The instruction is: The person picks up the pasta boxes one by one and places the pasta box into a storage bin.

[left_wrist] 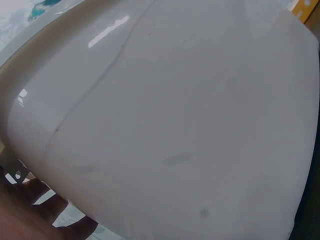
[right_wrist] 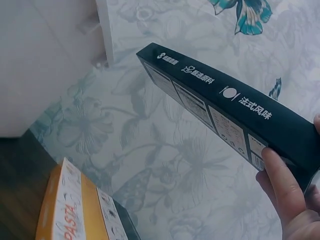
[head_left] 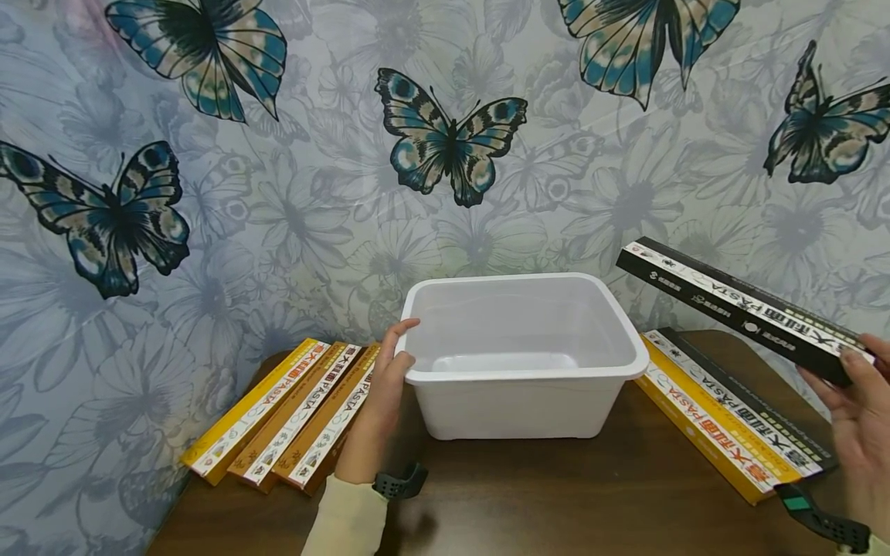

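A white plastic bin (head_left: 514, 405) stands in the middle of the table. My left hand (head_left: 385, 386) grips its left rim, and in the left wrist view the bin's wall (left_wrist: 175, 115) fills most of the picture. In my right hand (head_left: 862, 409) is a long black pasta box (head_left: 737, 305), gripped at its near end and raised at the right. The right wrist view shows that box (right_wrist: 220, 100) from its side, with the thumb and fingers (right_wrist: 285, 185) around its end. Below it, a yellow pasta box (head_left: 719, 425) and another black one (head_left: 751, 398) lie side by side.
Left of the bin lie a yellow pasta box (head_left: 257, 409) and two brown ones (head_left: 295, 417), the nearest partly behind my left hand. The brown wooden table (head_left: 528, 502) has a rounded edge. Behind it hangs a wall covering (head_left: 313, 193) with butterflies.
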A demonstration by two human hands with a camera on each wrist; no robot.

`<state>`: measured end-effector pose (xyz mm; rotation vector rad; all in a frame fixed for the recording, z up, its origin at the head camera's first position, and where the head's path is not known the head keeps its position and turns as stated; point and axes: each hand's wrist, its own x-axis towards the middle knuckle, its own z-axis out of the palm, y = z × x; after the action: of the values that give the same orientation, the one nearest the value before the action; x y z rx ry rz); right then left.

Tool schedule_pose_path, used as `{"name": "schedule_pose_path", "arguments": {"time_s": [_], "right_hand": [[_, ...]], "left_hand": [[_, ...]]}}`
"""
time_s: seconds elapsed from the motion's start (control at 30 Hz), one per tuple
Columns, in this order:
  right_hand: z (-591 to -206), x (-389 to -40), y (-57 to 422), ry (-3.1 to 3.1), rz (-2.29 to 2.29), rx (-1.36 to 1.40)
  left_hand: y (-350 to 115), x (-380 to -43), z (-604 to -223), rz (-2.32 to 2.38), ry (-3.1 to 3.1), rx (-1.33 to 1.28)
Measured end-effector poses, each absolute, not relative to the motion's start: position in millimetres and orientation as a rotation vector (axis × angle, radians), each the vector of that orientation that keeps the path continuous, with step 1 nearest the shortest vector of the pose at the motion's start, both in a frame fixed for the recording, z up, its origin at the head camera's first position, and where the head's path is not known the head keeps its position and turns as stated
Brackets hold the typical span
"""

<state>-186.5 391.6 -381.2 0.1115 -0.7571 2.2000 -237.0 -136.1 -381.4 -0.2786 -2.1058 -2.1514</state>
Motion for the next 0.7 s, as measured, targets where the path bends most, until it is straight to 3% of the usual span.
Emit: {"name": "schedule_pose_path", "arguments": {"time_s": [0.3, 0.7], "right_hand": [[-377, -185, 381, -0.778, 2.331, 0.407], [-370, -180, 369, -0.940, 2.337, 0.461]], "left_hand": [[-131, -240, -389, -2.109, -2.038, -0.230], [-127, -240, -391, -2.081, -1.995, -0.217]]}}
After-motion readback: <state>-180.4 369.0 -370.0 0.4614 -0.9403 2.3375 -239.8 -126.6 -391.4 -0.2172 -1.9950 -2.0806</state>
